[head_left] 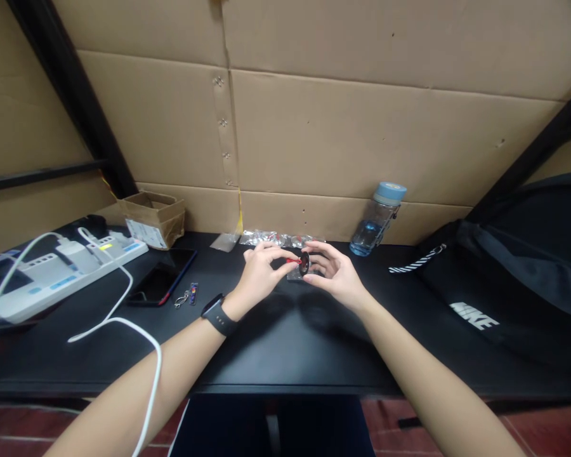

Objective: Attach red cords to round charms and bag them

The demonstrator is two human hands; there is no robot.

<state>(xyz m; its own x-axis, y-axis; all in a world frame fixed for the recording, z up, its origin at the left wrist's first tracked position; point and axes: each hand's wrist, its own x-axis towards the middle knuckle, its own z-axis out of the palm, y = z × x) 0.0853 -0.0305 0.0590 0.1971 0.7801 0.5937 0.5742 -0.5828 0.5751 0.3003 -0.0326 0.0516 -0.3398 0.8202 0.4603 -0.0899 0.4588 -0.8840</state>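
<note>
My left hand [266, 270], with a black watch on its wrist, pinches a small red piece [292, 261] between thumb and fingers. In my right hand [330, 273] is a small round black disc [304, 263], held by its rim between thumb and fingertips. The red piece meets the disc's left face; whether the two are joined I cannot tell. Both hands are raised over the black table. Behind and partly below them lie clear plastic packets [266, 238] with small red bits inside.
A tilted water bottle [374, 219] leans near the cardboard wall. At right sits a black bag [485, 304]. Leftward are a white power strip [71, 276], a phone [164, 276], a keychain [186, 296] and a cardboard box [155, 219]. A white cable [157, 355] crosses my left forearm.
</note>
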